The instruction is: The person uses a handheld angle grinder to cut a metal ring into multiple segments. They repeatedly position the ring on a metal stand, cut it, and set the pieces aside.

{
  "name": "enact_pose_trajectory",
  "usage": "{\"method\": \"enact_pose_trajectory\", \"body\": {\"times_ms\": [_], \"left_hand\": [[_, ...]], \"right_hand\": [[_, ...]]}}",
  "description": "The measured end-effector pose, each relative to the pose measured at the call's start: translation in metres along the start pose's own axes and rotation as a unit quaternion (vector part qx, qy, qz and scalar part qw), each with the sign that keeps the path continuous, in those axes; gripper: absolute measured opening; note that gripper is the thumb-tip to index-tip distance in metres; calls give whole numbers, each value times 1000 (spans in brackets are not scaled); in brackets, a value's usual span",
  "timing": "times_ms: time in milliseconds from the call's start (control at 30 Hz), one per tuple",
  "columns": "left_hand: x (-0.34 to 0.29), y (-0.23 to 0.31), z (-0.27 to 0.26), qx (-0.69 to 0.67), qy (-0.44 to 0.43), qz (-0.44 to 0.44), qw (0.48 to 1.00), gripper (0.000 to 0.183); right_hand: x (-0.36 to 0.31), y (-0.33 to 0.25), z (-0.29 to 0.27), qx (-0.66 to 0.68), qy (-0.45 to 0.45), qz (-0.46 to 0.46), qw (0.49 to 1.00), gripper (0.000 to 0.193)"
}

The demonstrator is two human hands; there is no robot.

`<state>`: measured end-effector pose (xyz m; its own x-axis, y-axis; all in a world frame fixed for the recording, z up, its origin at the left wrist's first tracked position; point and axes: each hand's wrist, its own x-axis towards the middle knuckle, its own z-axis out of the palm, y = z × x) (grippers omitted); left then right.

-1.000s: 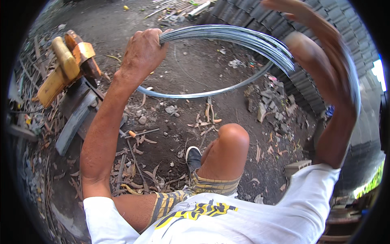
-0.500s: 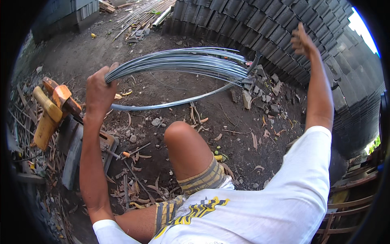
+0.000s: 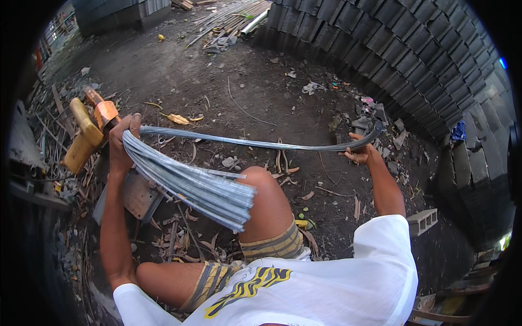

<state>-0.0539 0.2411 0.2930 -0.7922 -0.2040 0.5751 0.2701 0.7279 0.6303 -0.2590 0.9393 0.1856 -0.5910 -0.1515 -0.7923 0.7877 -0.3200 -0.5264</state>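
A bundle of thin grey metal wires (image 3: 185, 179) is doubled over in front of me. My left hand (image 3: 122, 144) is closed around it at the bend. From there the cut ends fan out toward my raised knee. The other length runs across to the right as a narrow strip, ending in a dark upward curve. My right hand (image 3: 359, 151) grips this strip near that curved end, with fingers around it from below. Beside my left hand stands a yellow wooden handle (image 3: 81, 130) next to an orange block (image 3: 106, 113); what they belong to is partly hidden.
A tall stack of dark grey tiles (image 3: 375, 49) curves along the far right. Sticks and poles (image 3: 228, 24) lie at the back. A hollow concrete block (image 3: 423, 221) sits beyond my right sleeve. Rubble, dry leaves and twigs litter the dirt ground.
My right hand, earlier raised and off the wires, has come down onto the strip's right end. The wires' free ends have swung from the far right toward my knee.
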Motion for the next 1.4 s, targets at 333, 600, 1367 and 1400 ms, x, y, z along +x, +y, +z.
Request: {"method": "enact_pose_trajectory", "body": {"times_ms": [333, 600, 1367, 1400], "left_hand": [[-77, -67, -20, -2, 62, -41, 997, 26], [-161, -73, -27, -42, 68, -313, 947, 43], [-221, -105, -85, -477, -8, -573, 667, 24], [-226, -103, -82, -477, 13, -563, 675, 23]], "right_hand": [[-39, 86, 30, -80, 62, 160, 982, 36], [-53, 139, 44, -106, 117, 195, 968, 47], [-40, 211, 38, -287, 172, 92, 938, 20], [-41, 213, 35, -349, 177, 39, 919, 21]]}}
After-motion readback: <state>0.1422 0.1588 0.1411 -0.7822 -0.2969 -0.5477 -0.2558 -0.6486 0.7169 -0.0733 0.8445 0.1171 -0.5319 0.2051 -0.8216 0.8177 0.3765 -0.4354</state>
